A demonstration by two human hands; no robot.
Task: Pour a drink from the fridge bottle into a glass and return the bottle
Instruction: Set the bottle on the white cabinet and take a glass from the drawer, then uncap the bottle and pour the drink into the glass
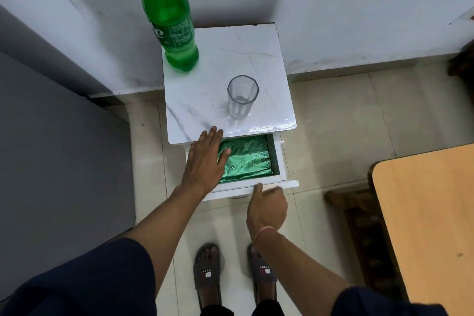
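A green plastic bottle point(169, 20) with a blue cap stands upright at the back left of a small white marble-top cabinet point(205, 100). An empty clear glass point(242, 96) stands nearer the front, to the right of centre. My left hand point(205, 159) lies flat with fingers spread over the left side of the cabinet's pulled-out drawer point(278, 159), fingertips at the top's front edge, holding nothing. My right hand point(268, 206) is curled on the drawer's front panel, thumb over its top edge.
The drawer is lined with crinkled green foil point(246, 159). A grey fridge point(51, 136) fills the left side. A wooden table point(431, 226) juts in at the right, with a dark wooden stool point(359, 215) beside it. My sandalled feet stand on the tiled floor in front of the cabinet.
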